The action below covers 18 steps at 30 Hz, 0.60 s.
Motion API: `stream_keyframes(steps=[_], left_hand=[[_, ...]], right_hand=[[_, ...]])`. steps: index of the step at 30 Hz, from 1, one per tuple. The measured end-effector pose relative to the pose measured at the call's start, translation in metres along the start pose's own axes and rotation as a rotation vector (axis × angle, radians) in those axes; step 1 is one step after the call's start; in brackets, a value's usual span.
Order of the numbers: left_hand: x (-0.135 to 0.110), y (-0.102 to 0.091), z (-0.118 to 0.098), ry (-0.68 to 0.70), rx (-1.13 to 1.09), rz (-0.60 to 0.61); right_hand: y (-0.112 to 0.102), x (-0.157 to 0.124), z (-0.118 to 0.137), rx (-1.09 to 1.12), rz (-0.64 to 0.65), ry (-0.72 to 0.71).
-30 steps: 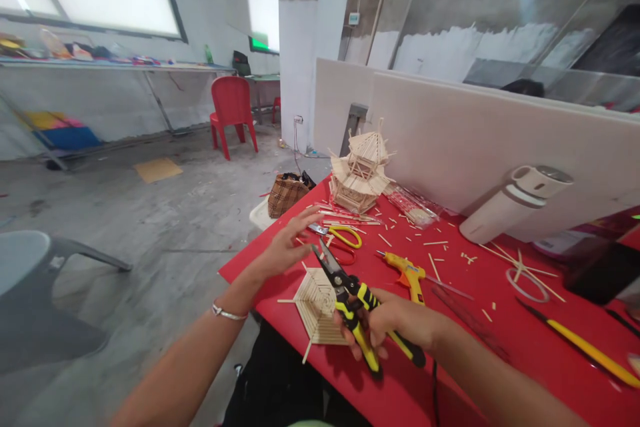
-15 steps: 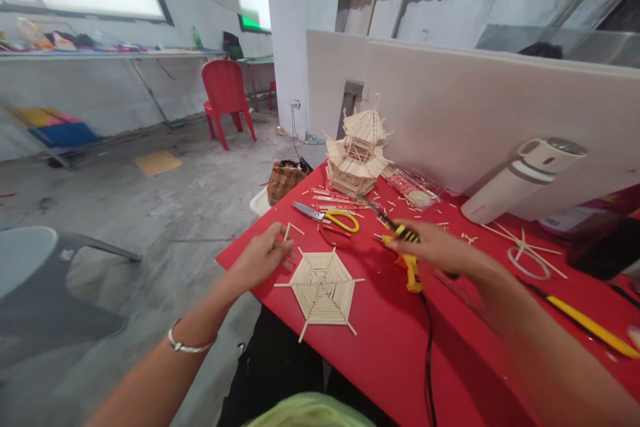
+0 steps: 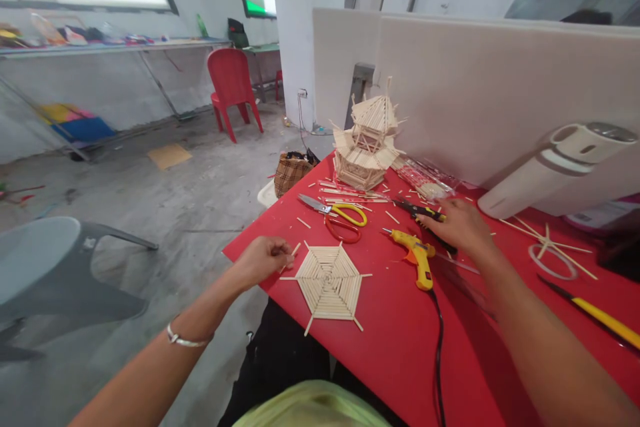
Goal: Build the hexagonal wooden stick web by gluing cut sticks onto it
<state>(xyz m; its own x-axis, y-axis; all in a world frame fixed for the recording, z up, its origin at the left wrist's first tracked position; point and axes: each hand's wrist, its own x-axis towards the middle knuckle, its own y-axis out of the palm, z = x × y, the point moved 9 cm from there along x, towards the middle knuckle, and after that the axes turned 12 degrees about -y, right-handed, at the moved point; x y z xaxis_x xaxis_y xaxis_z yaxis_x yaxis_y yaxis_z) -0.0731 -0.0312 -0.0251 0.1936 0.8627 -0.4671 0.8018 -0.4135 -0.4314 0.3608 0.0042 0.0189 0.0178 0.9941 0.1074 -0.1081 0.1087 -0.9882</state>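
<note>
My left hand (image 3: pixel 266 259) is closed at the table's left edge, pinching a short wooden stick (image 3: pixel 297 249) between thumb and fingers. Just right of it lies a flat hexagonal panel of wooden sticks (image 3: pixel 329 283), with stick ends poking out at its corners. My right hand (image 3: pixel 463 223) grips black-and-yellow pliers (image 3: pixel 417 209), low over the table; the palm hides part of the handles. Below them a yellow hot glue gun (image 3: pixel 417 255) lies on its side, nozzle pointing left. Scissors (image 3: pixel 337 212) with yellow and red handles lie above the panel.
A stick-built pagoda (image 3: pixel 367 143) stands at the red table's (image 3: pixel 380 347) far corner, with loose sticks and plastic packets (image 3: pixel 425 177) around it. A white flask (image 3: pixel 555 170), crossed sticks (image 3: pixel 547 240) and a yellow-handled cutter (image 3: pixel 605 320) are at right. The glue gun's cord (image 3: pixel 440 353) trails forward.
My right hand has carried the pliers right and down toward the table, uncovering the glue gun. My left hand keeps its stick near the panel. The view has shifted slightly.
</note>
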Motion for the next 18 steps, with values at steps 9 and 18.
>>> stream_keyframes(steps=[9,18], left_hand=[[0.014,0.017,-0.004,-0.031,0.134,0.043],[0.019,0.023,0.003,-0.104,0.085,0.095]], right_hand=[[0.015,-0.109,0.05,-0.028,0.161,0.174],[0.064,-0.117,0.008,0.506,0.087,0.266]])
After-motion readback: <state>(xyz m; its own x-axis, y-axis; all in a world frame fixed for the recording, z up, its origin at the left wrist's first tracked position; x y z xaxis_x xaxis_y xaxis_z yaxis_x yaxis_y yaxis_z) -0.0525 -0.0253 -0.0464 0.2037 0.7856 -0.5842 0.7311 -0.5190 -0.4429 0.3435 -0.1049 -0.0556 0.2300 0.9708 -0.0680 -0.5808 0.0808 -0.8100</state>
